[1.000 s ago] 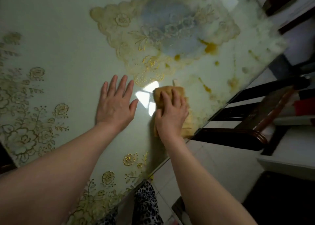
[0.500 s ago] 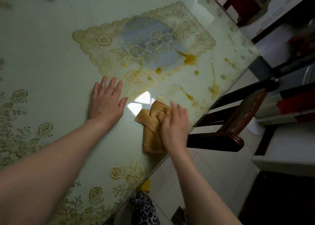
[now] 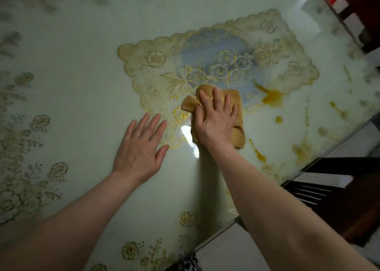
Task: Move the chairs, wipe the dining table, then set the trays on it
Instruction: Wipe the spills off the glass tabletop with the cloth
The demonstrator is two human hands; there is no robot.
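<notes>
Glass dining table, seemingly yellow-stained

A home dining room is shown. A dining table is seen from above, topped with glass over a pale cloth printed with gold flowers. A lace-edged placemat with a blue floral centre is laid under the glass, the kind of decoration kept in a household. Yellow food stains are scattered over the surface near the table's edge, as left after a meal. A dark wooden chair is placed just beside the table on a floor of pale tiles. Red and dark furniture is glimpsed beyond the far corner, too blurred to be identified.
</notes>
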